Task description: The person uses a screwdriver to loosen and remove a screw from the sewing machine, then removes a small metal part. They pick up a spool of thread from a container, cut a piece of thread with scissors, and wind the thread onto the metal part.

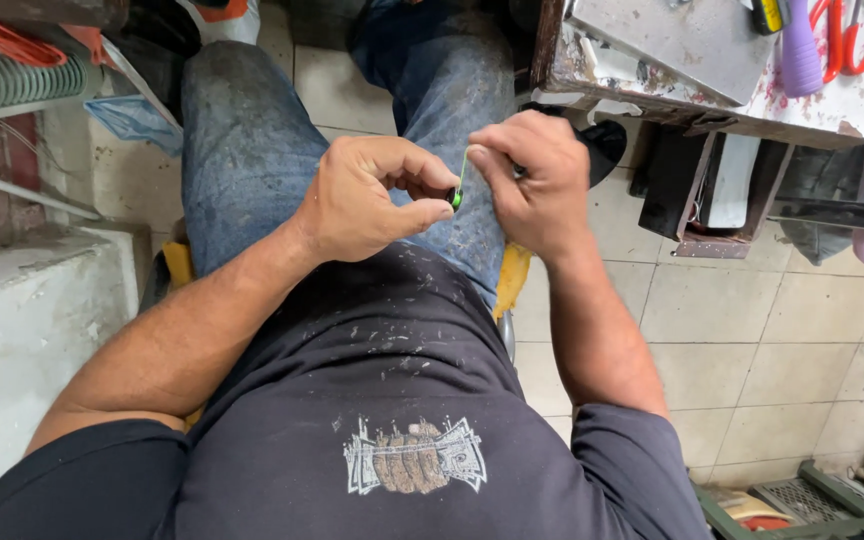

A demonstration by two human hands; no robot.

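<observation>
At the far left edge, a ribbed grey-green hose coil (14,82) is seen lying above a white painted concrete ledge (22,330), and a crumpled pale blue plastic bag (137,120) is located just right of the coil, beside the worn blue denim jeans (252,150) of the seated person. A dark navy T-shirt with a pale printed graphic (392,400) fills the near centre of the view and is speckled with pale flecks. The left hand (367,200) is held over the lap, with thumb and forefinger closed in a pinch on a small bright green bead-like piece (455,198). A thin green cord (463,170) is seen rising from that piece to the right hand (532,180), which is placed just beside the left hand, almost touching it; its fingertips are closed on the upper end of the cord, and a small dark object is partly hidden within its grip and cannot be identified. The green piece is thus positioned between the two hands, above the right thigh. To the far right, a stained wooden workbench (652,95) is located, on which a grey metal plate (682,40), a lilac plastic handle (800,55) and red-handled scissors (852,35) are laid. Beige floor tiles (752,330) are visible below the bench, and a green plastic crate (802,505) is placed at the near right corner.
</observation>
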